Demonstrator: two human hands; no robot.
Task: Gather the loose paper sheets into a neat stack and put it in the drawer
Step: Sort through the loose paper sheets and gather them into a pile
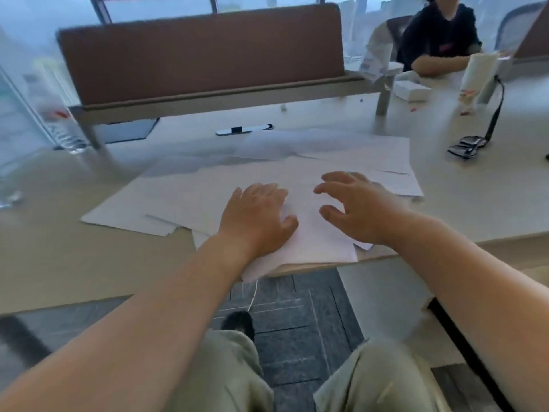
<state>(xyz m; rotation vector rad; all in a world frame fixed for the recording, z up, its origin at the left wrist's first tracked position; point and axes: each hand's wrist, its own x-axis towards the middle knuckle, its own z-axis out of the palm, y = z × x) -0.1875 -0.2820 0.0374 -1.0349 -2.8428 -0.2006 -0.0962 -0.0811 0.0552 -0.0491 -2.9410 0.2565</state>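
Observation:
Several loose white paper sheets (184,191) lie spread and overlapping across the pale desk (59,248), some reaching over its front edge. My left hand (257,214) lies flat on the sheets near the front edge, fingers straight and pressing down. My right hand (353,203) hovers just above the sheets to the right, fingers spread and slightly bent, holding nothing. No drawer is visible.
A brown divider panel (202,55) stands at the back of the desk. A white pen-like device (243,129) lies behind the sheets. A black lanyard with a card holder (466,147) sits at right. A seated person (439,37) is at the far right. A plastic bottle (50,105) stands at left.

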